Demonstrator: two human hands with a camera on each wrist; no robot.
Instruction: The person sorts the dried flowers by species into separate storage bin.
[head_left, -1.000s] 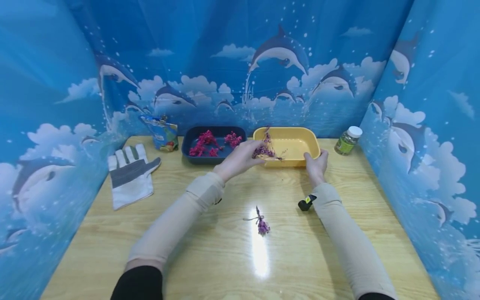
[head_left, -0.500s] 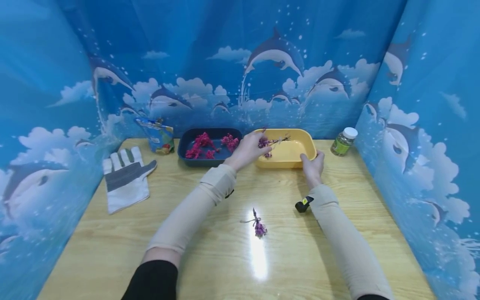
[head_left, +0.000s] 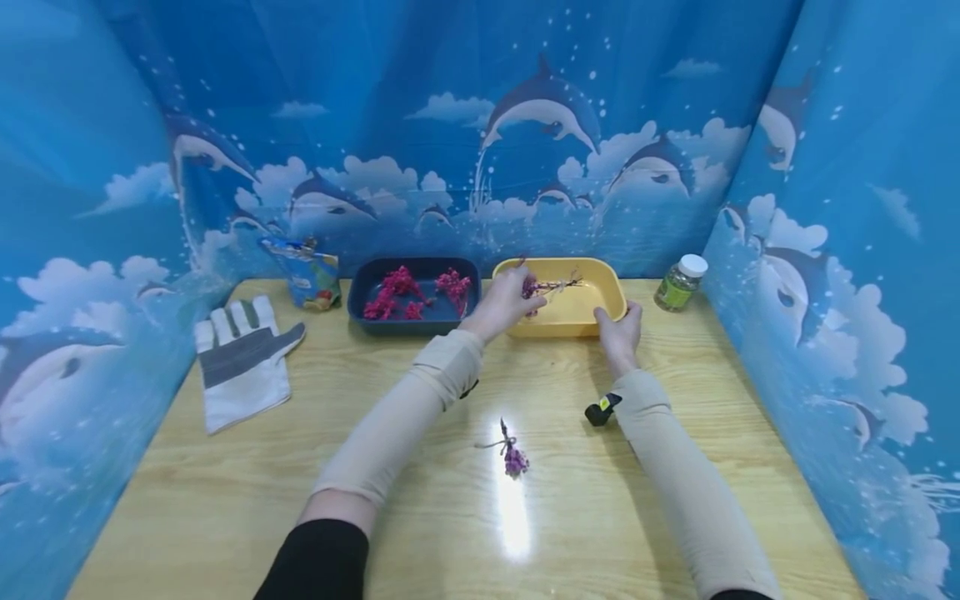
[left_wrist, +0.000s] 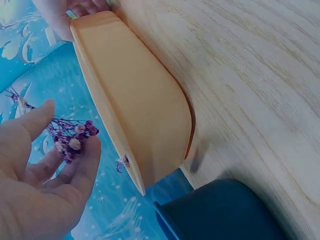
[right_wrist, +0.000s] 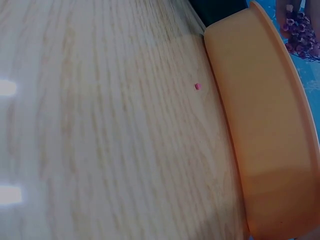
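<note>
My left hand (head_left: 504,302) is above the left part of a yellow tray (head_left: 573,329) and pinches a sprig of purple dried flowers (head_left: 558,286) between thumb and fingers. The sprig's thin stems point right over the tray. In the left wrist view the flower heads (left_wrist: 70,137) lie among the curled fingers, and a small purple bit shows at the tray's rim. My right hand (head_left: 621,333) grips the tray's front right corner, thumb over the rim. On the table in front lies a small tied purple bunch (head_left: 513,457).
Left of the yellow tray stands a dark blue tray (head_left: 363,321) with pink dried flowers (head_left: 397,287) inside. Further left are a blue snack pouch (head_left: 307,275) and a work glove (head_left: 243,358). A white-capped jar (head_left: 680,283) stands at right. A pink speck (right_wrist: 197,86) lies before the tray.
My left hand has shifted right over the yellow tray, and the sprig has turned so its stems point to the right. The right hand keeps its hold. The head view has swung slightly right.
</note>
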